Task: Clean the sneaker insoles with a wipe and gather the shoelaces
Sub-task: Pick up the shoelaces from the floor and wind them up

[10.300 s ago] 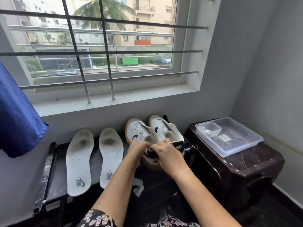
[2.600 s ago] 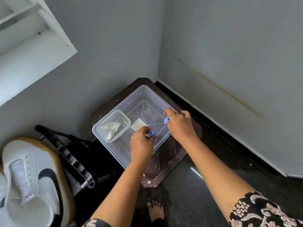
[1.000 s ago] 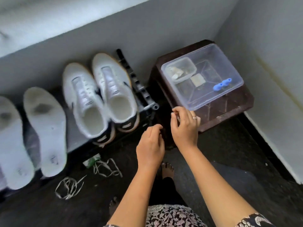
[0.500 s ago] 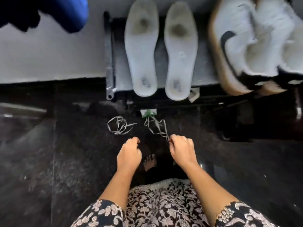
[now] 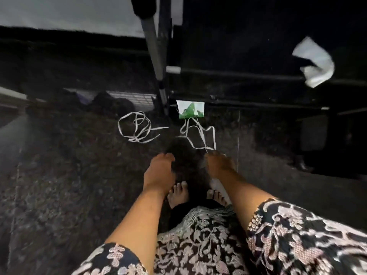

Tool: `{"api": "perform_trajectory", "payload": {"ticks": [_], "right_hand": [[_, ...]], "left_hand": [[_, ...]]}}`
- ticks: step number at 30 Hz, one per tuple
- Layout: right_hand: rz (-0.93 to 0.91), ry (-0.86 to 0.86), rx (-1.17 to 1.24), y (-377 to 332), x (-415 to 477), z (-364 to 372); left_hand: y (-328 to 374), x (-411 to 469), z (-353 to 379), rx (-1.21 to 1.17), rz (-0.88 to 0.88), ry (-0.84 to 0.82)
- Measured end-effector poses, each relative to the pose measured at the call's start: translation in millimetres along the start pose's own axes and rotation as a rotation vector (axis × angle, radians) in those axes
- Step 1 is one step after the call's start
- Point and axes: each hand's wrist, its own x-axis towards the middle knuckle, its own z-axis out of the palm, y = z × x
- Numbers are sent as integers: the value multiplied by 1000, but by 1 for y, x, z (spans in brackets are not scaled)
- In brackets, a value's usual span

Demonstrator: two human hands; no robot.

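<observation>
Both hands are down at floor level now. Half a second ago they hung higher, with the insoles and sneakers in shot above them; the head has since dipped and those are out of frame.

Right hand (image 5: 219, 165): its fingertips sit right at the near end of the right shoelace (image 5: 200, 135), touching or nearly so. Motion blur, so I cannot tell whether it pinches the lace yet. Left hand (image 5: 158, 171): fingers loosely curled, nothing in it, hovering beside the right one and short of its own target.

Left shoelace (image 5: 137, 128) lies in a loose tangle ahead of the left hand, clear of it and apart from the other lace. Neither pile has moved since the last look.

A green-and-white wipe sachet (image 5: 190, 109) sits just past the far end of the right lace, at the foot of the shoe rack (image 5: 238, 76). A crumpled white wipe (image 5: 313, 62) hangs on the rack well ahead and right of the right hand. Bare feet (image 5: 178, 193) are just behind the hands on the dark floor (image 5: 79, 175).

Read: the step in hand is lace gathering — right lace first, probably. Nothing gathered yet. Insole cleaning can't be checked from here; the heel stains were still there in the last view.
</observation>
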Motion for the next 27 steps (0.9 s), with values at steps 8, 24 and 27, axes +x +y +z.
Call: {"api": "perform_trajectory", "payload": {"ticks": [8,24,27], "right_hand": [[-17,-94,-119,22,72,32],[-197,157,430,20,-2,-32],[-286,161,666,18,-54,-83]], "left_hand": [[3,60,24,95,48,-104],[52,30,2,16,73,-166],[83,7,-24,-43,125,-204]]}}
